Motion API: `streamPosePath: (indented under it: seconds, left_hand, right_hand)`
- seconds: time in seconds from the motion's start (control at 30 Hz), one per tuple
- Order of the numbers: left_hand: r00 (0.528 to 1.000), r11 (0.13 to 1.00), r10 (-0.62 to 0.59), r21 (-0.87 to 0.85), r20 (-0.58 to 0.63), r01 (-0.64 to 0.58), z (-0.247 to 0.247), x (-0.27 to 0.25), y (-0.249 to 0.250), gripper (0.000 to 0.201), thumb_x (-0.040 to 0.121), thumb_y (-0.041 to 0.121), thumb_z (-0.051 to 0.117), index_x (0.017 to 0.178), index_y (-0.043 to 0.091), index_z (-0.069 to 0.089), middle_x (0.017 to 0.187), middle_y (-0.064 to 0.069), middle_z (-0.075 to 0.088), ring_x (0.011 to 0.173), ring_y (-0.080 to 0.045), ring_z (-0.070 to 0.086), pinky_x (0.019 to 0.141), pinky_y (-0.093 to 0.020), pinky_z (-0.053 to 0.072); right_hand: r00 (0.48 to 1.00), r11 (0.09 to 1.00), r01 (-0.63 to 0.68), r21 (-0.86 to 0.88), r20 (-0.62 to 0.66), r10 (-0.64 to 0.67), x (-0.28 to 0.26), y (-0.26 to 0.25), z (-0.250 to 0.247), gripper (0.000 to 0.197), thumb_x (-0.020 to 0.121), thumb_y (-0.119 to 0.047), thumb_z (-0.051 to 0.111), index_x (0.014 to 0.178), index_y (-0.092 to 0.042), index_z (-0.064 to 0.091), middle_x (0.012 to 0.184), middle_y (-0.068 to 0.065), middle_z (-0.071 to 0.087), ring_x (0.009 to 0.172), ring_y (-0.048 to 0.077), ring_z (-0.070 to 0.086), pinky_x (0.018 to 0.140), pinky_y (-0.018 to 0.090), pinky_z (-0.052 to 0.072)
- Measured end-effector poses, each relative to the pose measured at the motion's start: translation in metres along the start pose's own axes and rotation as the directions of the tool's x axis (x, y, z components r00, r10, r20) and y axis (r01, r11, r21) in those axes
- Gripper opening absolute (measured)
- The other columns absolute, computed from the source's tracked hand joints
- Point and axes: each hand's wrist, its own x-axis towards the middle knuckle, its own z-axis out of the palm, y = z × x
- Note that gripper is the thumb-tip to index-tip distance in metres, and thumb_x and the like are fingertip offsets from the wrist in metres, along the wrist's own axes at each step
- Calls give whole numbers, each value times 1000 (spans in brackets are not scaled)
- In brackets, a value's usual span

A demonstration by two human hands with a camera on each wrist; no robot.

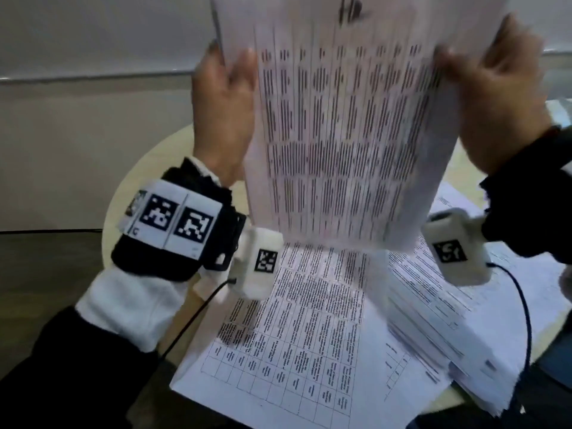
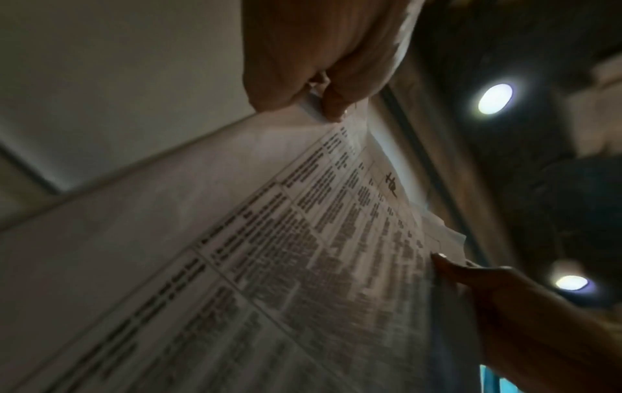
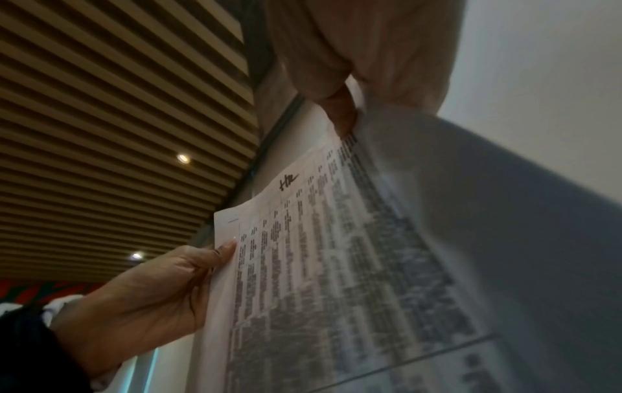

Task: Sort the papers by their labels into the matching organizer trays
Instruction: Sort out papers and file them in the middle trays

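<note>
Held sheaf of papers (image 1: 340, 125) up in the air, upright, above the table (image 1: 148, 168), w/ a printed grid of text facing the head cam; blurred, so text unreadable. Handwritten label (image 3: 289, 181) near the top edge, looks like "HR". More than one sheet in the sheaf: far-right corner peeling apart in left wrist view.

Left hand (image 1: 221, 109) gripping the sheaf's left edge, thumb on the front, fingers behind. Right hand (image 1: 501, 100) pinching the right edge, thumb on the front, rest of fingers behind. Both wrists w/ white cam units carrying black-and-white markers; cable trailing from each.

Below, flat on the table: a loose sheet (image 1: 288, 342) w/ a table grid, near centre. To its right, a thick stack of papers (image 1: 448, 329), fanned, slightly skewed, overlapping the sheet's right side.

Sheaf blocking most of the far centre of the scene in head view. Organizer trays: cannot tell where. Pale wall (image 1: 93, 88) far left. Slatted ceiling (image 3: 101, 119) w/ round lights overhead in right wrist view.
</note>
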Motion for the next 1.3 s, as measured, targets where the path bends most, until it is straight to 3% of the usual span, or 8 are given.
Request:
streamPosePath:
  seconds: [0.23, 0.43, 0.6, 0.77, 0.93, 1.03, 1.17, 1.3]
  left_hand:
    - [983, 980, -184, -76, 19, 185, -3, -11, -7, 34, 93, 27, 54, 109, -2, 61, 103, -11, 70, 92, -20, 70, 79, -34, 56]
    - [903, 912, -407, 111, 141, 394, 11, -39, -30, 28, 99, 21, 43, 119, 8, 57, 111, -2, 65, 106, -19, 62, 97, -37, 49]
    - [764, 786, -612, 262, 204, 560, 15, -22, -32, 34, 99, 20, 39, 127, 4, 51, 123, -9, 61, 111, -25, 59, 96, -39, 48]
    - [585, 614, -789, 277, 187, 739, 25, -51, -50, 41, 101, 10, 32, 140, -3, 32, 122, 1, 51, 115, -14, 47, 70, -17, 46]
    - [514, 538, -841, 167, 169, 826, 20, -64, -72, 38, 101, 4, 31, 138, -2, 37, 140, -13, 47, 111, -17, 52, 80, -23, 45]
    - [507, 523, -852, 162, 131, 837, 16, -60, -81, 38, 101, 5, 31, 137, -4, 35, 139, -12, 48, 103, -15, 53, 83, -22, 41]
    - [492, 501, -865, 187, 94, 845, 16, -39, -92, 18, 100, 6, 34, 91, 7, 49, 76, 1, 43, 60, -6, 36, 50, -14, 37]
    - [510, 519, -855, 183, 94, 835, 26, -10, -116, 26, 95, 7, 40, 70, 15, 39, 87, -1, 44, 79, -17, 43, 74, -31, 41]
  right_hand:
    - [994, 994, 104, -16, -37, -105, -14, 3, -2, 32, 87, -9, 56, 109, -3, 34, 110, 9, 59, 102, 15, 63, 88, 24, 50]
    - [986, 981, -166, -102, -38, 163, -37, 30, -4, 13, 86, -16, 53, 87, -29, 53, 79, -29, 68, 78, -11, 63, 75, 12, 50]
    - [956, 938, -294, -182, -32, 293, -19, 51, -14, 28, 79, -14, 51, 93, -21, 28, 119, 18, 56, 86, 12, 60, 80, 29, 55]
    - [838, 776, -466, -425, 69, 541, -35, 83, -12, 32, 86, 1, 39, 106, -15, 19, 104, 18, 52, 85, 25, 53, 72, 44, 48]
    - [677, 617, -607, -501, 79, 731, -43, 102, -19, 35, 87, 9, 37, 121, -2, 35, 108, 29, 54, 86, 25, 53, 54, 31, 45]
    - [587, 548, -694, -467, 74, 806, -47, 104, -21, 26, 89, 12, 32, 90, -9, 47, 85, 14, 54, 65, 21, 50, 53, 28, 46]
    - [546, 538, -803, -256, 47, 837, -46, 104, -28, 27, 93, 6, 41, 115, -10, 44, 83, 11, 52, 64, 17, 47, 40, 17, 48]
    - [503, 535, -831, -157, 202, 840, -49, 99, -42, 24, 92, 1, 47, 116, 4, 49, 93, 16, 68, 63, 18, 66, 56, 26, 57]
